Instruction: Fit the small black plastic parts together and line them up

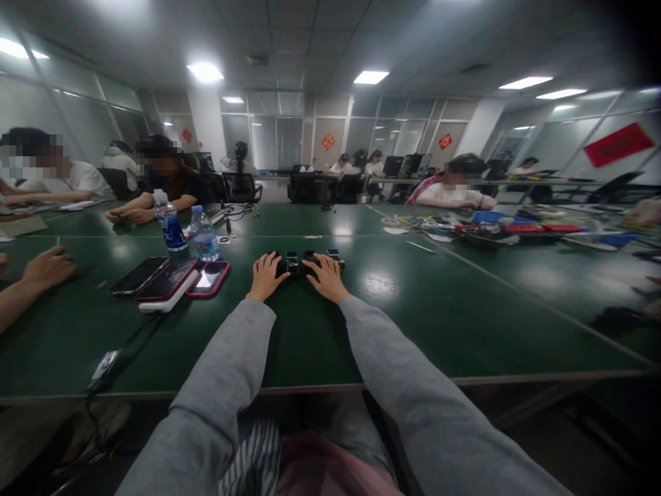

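Head view: hands flank gadget, bottle label blurred.

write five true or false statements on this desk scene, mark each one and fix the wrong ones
1. The left hand and right hand are at a row of small dark devices. True.
2. Two plastic bottles stand to the right of both hands. False: the plastic bottles stand to the left.
3. A pink-edged phone lies to the left of the left hand. True.
4. The tabletop is white. False: the tabletop is green.
5. The person wears short sleeves. False: the grey sleeves are long, reaching the wrists.
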A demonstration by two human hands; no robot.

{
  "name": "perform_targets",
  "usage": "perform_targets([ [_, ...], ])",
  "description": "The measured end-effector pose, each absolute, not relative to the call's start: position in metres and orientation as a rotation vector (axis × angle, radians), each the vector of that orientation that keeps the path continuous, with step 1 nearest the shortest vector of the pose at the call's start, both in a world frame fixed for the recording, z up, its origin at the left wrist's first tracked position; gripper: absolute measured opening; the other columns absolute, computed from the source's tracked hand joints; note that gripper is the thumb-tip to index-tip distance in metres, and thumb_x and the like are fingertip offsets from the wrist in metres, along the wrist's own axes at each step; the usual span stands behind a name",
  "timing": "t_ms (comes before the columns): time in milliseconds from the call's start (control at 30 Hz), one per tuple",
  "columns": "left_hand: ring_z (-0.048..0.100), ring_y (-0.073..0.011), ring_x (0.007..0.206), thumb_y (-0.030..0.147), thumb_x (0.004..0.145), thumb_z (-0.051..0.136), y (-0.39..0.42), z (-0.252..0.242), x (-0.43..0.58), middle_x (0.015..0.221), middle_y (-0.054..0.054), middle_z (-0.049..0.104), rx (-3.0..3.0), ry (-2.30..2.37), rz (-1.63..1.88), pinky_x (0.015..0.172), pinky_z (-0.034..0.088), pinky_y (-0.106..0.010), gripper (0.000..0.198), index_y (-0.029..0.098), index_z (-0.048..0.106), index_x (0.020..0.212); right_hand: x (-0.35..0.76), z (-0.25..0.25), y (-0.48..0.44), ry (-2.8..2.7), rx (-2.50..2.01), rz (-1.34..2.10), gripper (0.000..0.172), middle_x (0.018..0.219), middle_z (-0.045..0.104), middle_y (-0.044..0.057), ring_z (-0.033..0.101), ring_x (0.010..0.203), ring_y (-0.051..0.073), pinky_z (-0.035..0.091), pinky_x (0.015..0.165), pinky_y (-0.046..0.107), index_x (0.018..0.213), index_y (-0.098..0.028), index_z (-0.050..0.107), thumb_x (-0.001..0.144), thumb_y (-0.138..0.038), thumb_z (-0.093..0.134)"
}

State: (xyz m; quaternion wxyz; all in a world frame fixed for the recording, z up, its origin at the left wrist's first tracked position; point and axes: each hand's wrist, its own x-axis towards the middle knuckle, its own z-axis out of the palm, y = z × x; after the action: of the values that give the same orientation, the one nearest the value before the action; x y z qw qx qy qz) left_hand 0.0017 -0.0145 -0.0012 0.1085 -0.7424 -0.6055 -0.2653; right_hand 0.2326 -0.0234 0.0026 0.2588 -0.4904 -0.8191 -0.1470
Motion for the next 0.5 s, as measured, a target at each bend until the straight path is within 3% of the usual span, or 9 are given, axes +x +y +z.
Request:
perform_targets([
  [500, 0.043, -0.0273, 0.13, 0.055, 0.093, 0.045, -0.016, 0.005, -0.003, 0.144, -0.008, 0.048, -2.21, -1.8, -0.926, 0.103, 0.041, -0.044, 0.05, 0.027, 0.054, 0.133, 0.218, 0.0, -0.03, -2.332, -1.25, -0.402, 0.047, 0.15, 0.031, 0.006, 0.024, 0.137, 0.028, 0.025, 0.108, 0.047, 0.143, -0.039, 0.041, 0.096, -0.042, 0.046],
])
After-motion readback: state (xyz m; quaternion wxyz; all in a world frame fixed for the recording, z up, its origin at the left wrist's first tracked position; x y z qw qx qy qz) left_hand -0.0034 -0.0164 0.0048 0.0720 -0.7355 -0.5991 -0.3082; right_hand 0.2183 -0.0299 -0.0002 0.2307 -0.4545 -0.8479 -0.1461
